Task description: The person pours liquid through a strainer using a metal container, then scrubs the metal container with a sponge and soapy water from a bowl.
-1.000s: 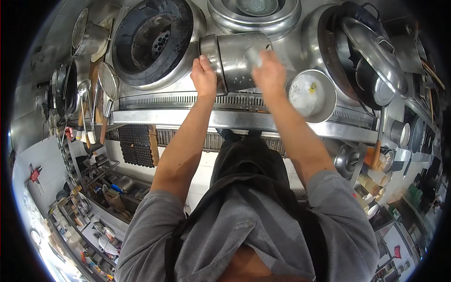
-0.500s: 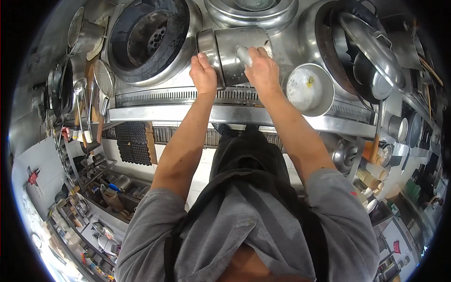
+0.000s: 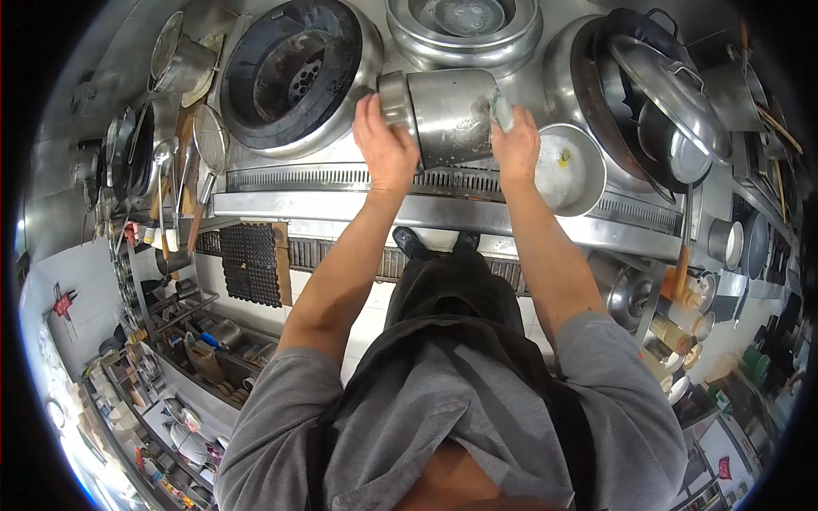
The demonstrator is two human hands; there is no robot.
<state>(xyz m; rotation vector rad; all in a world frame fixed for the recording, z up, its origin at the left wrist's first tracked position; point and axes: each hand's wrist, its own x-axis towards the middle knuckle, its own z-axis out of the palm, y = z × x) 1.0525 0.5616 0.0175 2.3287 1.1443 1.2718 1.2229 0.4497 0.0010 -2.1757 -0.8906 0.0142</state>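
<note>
A metal pot [image 3: 452,115] lies on its side on the steel stove top, its wider rim end to the left, with wet spots on its wall. My left hand [image 3: 385,149] is on that rim end, its fingers wrapped over the near side. At the pot's right end, my right hand [image 3: 515,152] grips a pale scouring pad [image 3: 501,111] and presses it against the base edge. Just right of this hand stands a round pan [image 3: 584,175] with cloudy liquid and a small yellow-green bit inside.
A black wok burner [image 3: 247,111] is at the left and a steel ring with a bowl [image 3: 464,55] behind. On the right, a wok station holds a leaning lid [image 3: 673,98]. Strainers and ladles hang at the left. The stove's front edge [image 3: 341,207] runs below my hands.
My right hand has moved with the pad from the pot's side wall to its right end. My left hand's fingers have shifted on the rim. The camera view has moved slightly.
</note>
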